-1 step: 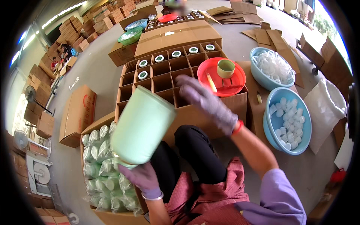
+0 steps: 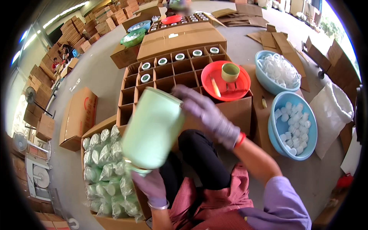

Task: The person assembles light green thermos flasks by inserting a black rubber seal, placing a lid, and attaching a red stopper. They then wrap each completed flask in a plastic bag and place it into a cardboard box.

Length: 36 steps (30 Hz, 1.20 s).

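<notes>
Left hand [image 2: 151,186] gripping a pale green jar [image 2: 153,128] from below, tilted, mouth toward twelve o'clock. Gloved right hand [image 2: 209,111] at the jar's rim, fingers spread. Divided carton [image 2: 168,74] at twelve, some cells filled. Red basin [image 2: 226,80] with a cup [image 2: 230,72] at one o'clock. Two blue basins [image 2: 293,124] of white caps at three. Box of bagged jars [image 2: 105,172] at eight.

Smooth matt pale-green plastic jar [image 2: 153,128], matt brown cardboard divider box [image 2: 168,73], glossy red plastic plate [image 2: 237,86]
</notes>
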Available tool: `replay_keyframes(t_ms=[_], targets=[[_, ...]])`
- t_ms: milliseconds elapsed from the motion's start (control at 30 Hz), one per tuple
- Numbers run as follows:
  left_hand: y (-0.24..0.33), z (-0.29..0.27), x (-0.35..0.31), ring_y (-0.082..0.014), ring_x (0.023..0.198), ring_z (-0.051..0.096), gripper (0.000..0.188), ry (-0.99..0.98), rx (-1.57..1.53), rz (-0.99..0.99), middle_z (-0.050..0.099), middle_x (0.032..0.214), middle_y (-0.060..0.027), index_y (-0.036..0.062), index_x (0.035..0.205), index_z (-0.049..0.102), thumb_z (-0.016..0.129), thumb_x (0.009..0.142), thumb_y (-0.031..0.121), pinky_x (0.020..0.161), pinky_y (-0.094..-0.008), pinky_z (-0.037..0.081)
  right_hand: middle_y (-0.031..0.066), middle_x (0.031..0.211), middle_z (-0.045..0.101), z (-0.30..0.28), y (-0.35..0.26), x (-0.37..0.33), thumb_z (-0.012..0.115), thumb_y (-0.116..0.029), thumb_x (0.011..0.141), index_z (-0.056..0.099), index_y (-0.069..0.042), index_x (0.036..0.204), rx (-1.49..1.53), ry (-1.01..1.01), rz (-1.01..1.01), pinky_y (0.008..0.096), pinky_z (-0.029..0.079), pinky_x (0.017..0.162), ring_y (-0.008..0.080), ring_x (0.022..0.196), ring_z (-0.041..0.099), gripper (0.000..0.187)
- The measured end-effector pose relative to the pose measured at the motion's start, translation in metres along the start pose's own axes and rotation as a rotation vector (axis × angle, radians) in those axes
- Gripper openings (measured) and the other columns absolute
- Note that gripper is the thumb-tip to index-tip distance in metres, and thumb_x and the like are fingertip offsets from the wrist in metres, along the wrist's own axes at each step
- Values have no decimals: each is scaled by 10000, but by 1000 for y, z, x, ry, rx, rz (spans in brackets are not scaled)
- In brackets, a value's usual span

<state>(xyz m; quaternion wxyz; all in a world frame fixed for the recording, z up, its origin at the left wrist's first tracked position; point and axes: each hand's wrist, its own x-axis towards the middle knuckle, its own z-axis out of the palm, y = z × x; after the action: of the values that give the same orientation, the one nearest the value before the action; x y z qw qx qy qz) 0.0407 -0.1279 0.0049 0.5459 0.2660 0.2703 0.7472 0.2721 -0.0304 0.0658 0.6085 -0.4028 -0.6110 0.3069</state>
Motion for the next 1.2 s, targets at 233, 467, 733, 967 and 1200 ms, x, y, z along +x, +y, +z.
replay_keyframes(t_ms=[233,467,733,967,1200], targets=[[41,-30,-23,-239,1181,582,572,-323,494,-258,600,1302,-149,-68,1325,496,582,980,380,1074,-363,417,80,935,610,13,-30,-64,766,-219,805,686,-86,1009,-304,-225,-456,438,465,826,311,858,561,257],[36,-8,-14,-175,1004,647,382,-414,844,-297,705,1098,-123,-70,1120,676,501,1003,249,941,-302,474,70,1009,635,-2,-21,-137,703,-214,845,687,-100,974,-169,-441,-364,487,433,963,294,990,597,173],[21,-12,-10,-169,961,649,459,-491,557,-304,698,1115,-134,-83,1232,610,506,992,294,866,-261,489,96,1112,641,-6,-32,-102,750,-289,815,687,-82,1074,-116,-670,-228,443,446,948,324,1080,575,338],[36,-20,10,-270,1087,622,678,-678,820,-136,648,1214,-168,-52,1295,569,524,962,537,1014,-388,447,161,1274,592,-22,-17,-108,806,-394,787,593,-19,1262,-23,-613,52,421,427,1057,310,1197,562,642],[62,-22,20,-260,1309,490,678,-956,865,-126,510,1438,-167,40,1359,579,791,780,321,1095,-385,383,161,1275,588,-6,-4,-124,686,-346,915,566,-17,1309,172,-603,206,396,423,1046,299,1179,572,527]])
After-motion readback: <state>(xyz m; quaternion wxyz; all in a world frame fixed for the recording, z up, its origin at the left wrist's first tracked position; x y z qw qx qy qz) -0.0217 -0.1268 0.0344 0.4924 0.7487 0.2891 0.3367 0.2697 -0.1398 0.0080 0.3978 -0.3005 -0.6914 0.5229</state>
